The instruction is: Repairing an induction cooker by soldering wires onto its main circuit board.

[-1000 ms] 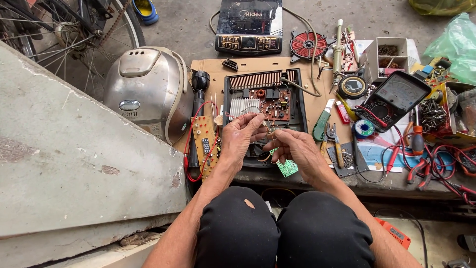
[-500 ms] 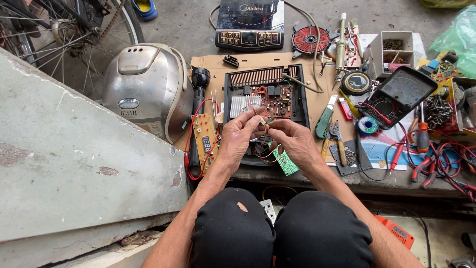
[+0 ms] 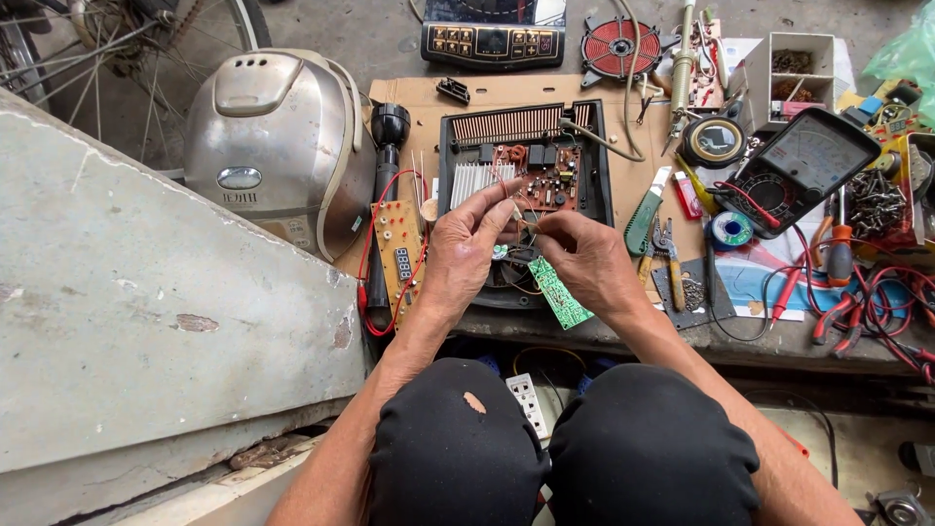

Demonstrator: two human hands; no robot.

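- Pinching a tiny wire-legged component [image 3: 523, 220] between them, the left hand [image 3: 466, 255] and the right hand [image 3: 584, 258] meet above the near edge of the bench [image 3: 623, 331]; the part is too small to name its kind
- the left hand's fingers [image 3: 497, 200] are closed together on the piece, thumb against forefinger; the right hand's fingers [image 3: 547, 226] are likewise pressed on the thin leads from the other side
- the component hangs in the air over the opened black appliance base [image 3: 526, 185], just in front of its brown circuit board [image 3: 538, 175] and above a small green circuit board [image 3: 559, 292] lying at the bench edge
- judged by its look, the part is very light and stiff in the body, but its leads are thin and bend readily; a hard squeeze or a twist could snap a leg
- being so small, it seems easy to drop among the clutter; the best hold seems to be on the body with the fingertips, leaving the leads free
- an orange display board [image 3: 397, 255] with red wires lies just left of the left hand; a silver rice cooker [image 3: 273, 146] stands further left; an analogue meter [image 3: 804, 166] and pliers [image 3: 667, 255] lie to the right.
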